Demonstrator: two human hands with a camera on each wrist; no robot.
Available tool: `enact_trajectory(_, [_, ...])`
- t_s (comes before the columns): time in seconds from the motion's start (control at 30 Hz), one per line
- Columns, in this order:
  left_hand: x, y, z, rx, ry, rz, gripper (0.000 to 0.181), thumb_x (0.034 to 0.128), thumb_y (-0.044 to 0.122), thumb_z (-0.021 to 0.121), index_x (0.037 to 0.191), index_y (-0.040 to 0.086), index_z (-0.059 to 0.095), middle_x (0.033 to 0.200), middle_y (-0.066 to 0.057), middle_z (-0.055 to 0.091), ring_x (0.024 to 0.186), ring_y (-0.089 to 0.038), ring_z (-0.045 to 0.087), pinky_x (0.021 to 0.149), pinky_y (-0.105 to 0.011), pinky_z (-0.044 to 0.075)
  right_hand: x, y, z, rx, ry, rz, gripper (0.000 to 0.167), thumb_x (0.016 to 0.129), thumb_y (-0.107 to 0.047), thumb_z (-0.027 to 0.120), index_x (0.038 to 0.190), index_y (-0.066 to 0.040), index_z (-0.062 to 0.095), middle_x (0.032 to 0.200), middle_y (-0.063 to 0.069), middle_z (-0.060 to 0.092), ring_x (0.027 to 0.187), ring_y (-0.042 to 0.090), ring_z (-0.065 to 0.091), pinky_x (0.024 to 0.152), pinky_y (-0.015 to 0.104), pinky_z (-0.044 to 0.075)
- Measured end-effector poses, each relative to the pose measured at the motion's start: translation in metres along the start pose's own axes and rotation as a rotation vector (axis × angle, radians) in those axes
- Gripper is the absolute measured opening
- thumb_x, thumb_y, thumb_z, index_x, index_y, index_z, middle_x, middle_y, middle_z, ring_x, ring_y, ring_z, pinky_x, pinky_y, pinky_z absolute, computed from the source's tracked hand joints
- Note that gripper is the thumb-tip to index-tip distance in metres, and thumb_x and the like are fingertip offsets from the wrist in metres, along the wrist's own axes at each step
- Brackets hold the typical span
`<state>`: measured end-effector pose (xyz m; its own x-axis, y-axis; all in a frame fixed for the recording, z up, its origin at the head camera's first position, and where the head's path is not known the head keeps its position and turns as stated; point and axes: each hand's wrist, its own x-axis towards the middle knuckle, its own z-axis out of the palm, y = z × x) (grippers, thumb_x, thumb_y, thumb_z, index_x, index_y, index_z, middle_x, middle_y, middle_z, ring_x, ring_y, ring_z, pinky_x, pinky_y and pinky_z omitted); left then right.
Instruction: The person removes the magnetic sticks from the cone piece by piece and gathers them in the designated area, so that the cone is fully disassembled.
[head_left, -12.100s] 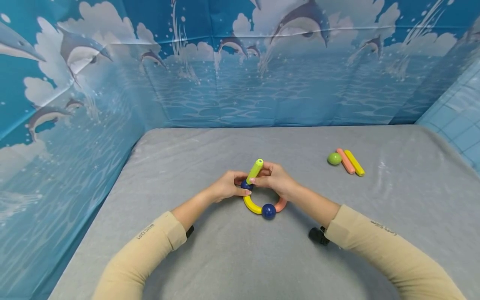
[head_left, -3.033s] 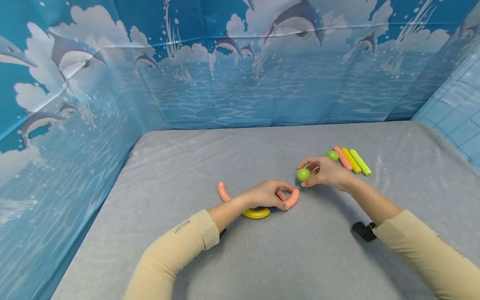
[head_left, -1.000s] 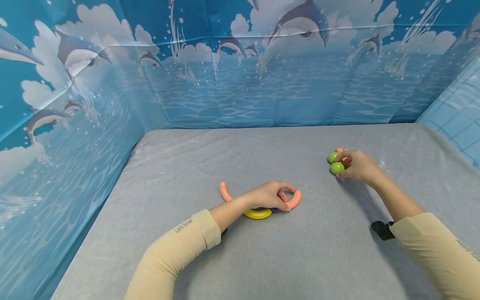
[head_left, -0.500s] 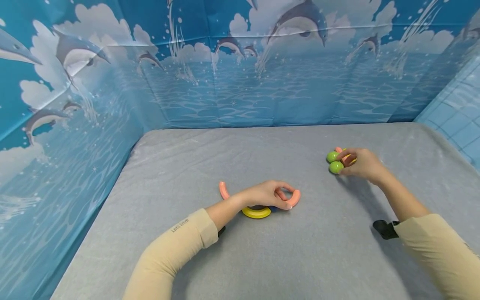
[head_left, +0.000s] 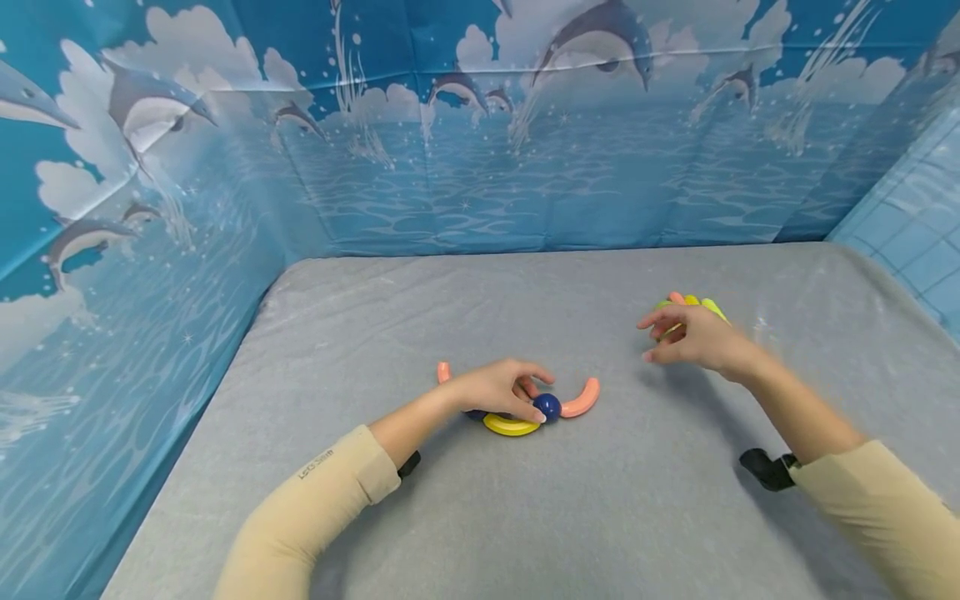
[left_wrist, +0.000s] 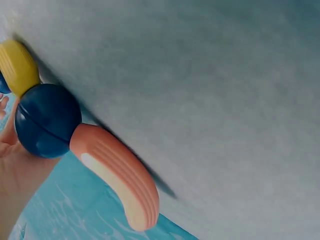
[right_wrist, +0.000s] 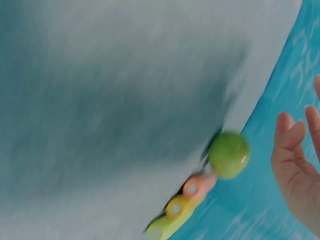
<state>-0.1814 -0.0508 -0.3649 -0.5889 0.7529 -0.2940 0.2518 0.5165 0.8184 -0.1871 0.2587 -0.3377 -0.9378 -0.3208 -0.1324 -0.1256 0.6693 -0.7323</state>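
A chain of magnetic toy pieces lies mid-table: a coral curved rod (head_left: 581, 400), a blue ball (head_left: 548, 407), a yellow curved rod (head_left: 512, 426), a second blue ball (head_left: 475, 414) mostly hidden, and another coral curved rod (head_left: 443, 372). My left hand (head_left: 491, 390) hovers over it, thumb tip beside the nearer blue ball, thumb and index finger apart; whether it touches cannot be told. My right hand (head_left: 697, 340), fingers loosely bent and holding nothing, hangs in front of the green balls. One green ball (right_wrist: 228, 155) shows well in the right wrist view, apart from the fingers.
Beyond the right hand lie straight rods side by side: coral (head_left: 677, 297), yellow (head_left: 692, 300) and lime green (head_left: 714, 309), partly covered by the hand. A grey cloth (head_left: 390, 325) covers the table. Dolphin-print curtains (head_left: 480, 183) hang behind and at the sides.
My left hand has let go of the right coral curved rod and moved left, uncovering the blue ball. My right hand has set a green ball beside the other and drawn back slightly.
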Motion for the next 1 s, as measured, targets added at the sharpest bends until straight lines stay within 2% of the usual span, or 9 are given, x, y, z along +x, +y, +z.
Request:
enact_trajectory(0.1, [-0.002, 0.0, 0.001, 0.026, 0.005, 0.011, 0.053, 0.0833, 0.012, 0.071, 0.132, 0.006, 0.051, 0.108, -0.008, 0.059, 0.092, -0.011, 0.061, 0.079, -0.021, 0.048, 0.001, -0.01, 0.013, 0.047, -0.076, -0.025, 0.049, 0.077, -0.014, 0.077, 0.118, 0.005, 0.057, 0.105, 0.017, 0.056, 0.088, 0.022, 0.056, 0.069, 0.025, 0.05])
enact_trajectory(0.23, [-0.001, -0.002, 0.003, 0.057, 0.012, 0.034, 0.049, 0.083, 0.014, 0.072, 0.129, 0.008, 0.055, 0.105, -0.007, 0.061, 0.087, -0.008, 0.062, 0.077, -0.02, 0.048, 0.003, -0.019, 0.032, 0.051, -0.165, -0.068, 0.046, 0.078, -0.016, 0.076, 0.117, 0.002, 0.059, 0.106, 0.015, 0.059, 0.094, 0.025, 0.055, 0.073, 0.028, 0.049])
enact_trajectory(0.33, [0.0, -0.004, 0.004, 0.072, 0.018, 0.054, 0.046, 0.083, 0.014, 0.072, 0.126, 0.008, 0.057, 0.102, -0.006, 0.063, 0.083, -0.007, 0.062, 0.075, -0.02, 0.048, 0.007, -0.023, 0.046, 0.036, -0.225, -0.144, 0.042, 0.078, -0.013, 0.075, 0.115, 0.002, 0.061, 0.107, 0.013, 0.061, 0.096, 0.026, 0.055, 0.078, 0.032, 0.048])
enact_trajectory(0.43, [0.0, -0.005, 0.005, 0.078, 0.026, 0.067, 0.042, 0.0831, 0.014, 0.072, 0.123, 0.009, 0.06, 0.1, -0.005, 0.064, 0.081, -0.007, 0.062, 0.074, -0.02, 0.048, 0.011, -0.025, 0.057, 0.023, -0.272, -0.209, 0.036, 0.078, -0.013, 0.075, 0.11, 0.0, 0.064, 0.101, 0.01, 0.064, 0.091, 0.024, 0.056, 0.076, 0.033, 0.048])
enact_trajectory(0.57, [0.0, -0.004, 0.006, 0.089, 0.034, 0.075, 0.04, 0.0831, 0.015, 0.072, 0.121, 0.009, 0.061, 0.099, -0.004, 0.065, 0.081, -0.008, 0.061, 0.074, -0.02, 0.047, 0.015, -0.028, 0.065, -0.026, -0.295, -0.277, 0.028, 0.076, -0.013, 0.076, 0.102, -0.003, 0.068, 0.093, 0.005, 0.065, 0.082, 0.021, 0.054, 0.069, 0.028, 0.047])
enact_trajectory(0.7, [0.0, -0.004, 0.006, 0.093, 0.039, 0.078, 0.039, 0.0831, 0.015, 0.072, 0.12, 0.01, 0.062, 0.099, -0.004, 0.065, 0.082, -0.008, 0.06, 0.075, -0.02, 0.046, 0.018, -0.031, 0.069, -0.098, -0.303, -0.36, 0.023, 0.076, -0.012, 0.075, 0.097, -0.006, 0.07, 0.094, 0.002, 0.065, 0.079, 0.019, 0.053, 0.067, 0.026, 0.044])
enact_trajectory(0.83, [0.0, -0.004, 0.005, 0.089, 0.04, 0.075, 0.037, 0.0831, 0.014, 0.072, 0.119, 0.01, 0.063, 0.1, -0.003, 0.065, 0.085, -0.008, 0.059, 0.075, -0.02, 0.046, 0.02, -0.033, 0.071, -0.137, -0.331, -0.423, 0.022, 0.077, -0.011, 0.075, 0.098, -0.008, 0.071, 0.095, 0.001, 0.065, 0.082, 0.018, 0.055, 0.069, 0.028, 0.045])
enact_trajectory(1.0, [0.002, -0.005, 0.005, 0.088, 0.042, 0.07, 0.037, 0.083, 0.014, 0.072, 0.119, 0.012, 0.063, 0.101, -0.002, 0.065, 0.087, -0.007, 0.058, 0.076, -0.02, 0.046, 0.021, -0.035, 0.071, -0.156, -0.355, -0.458, 0.022, 0.077, -0.013, 0.075, 0.098, -0.007, 0.072, 0.094, 0.0, 0.066, 0.084, 0.016, 0.056, 0.074, 0.032, 0.048])
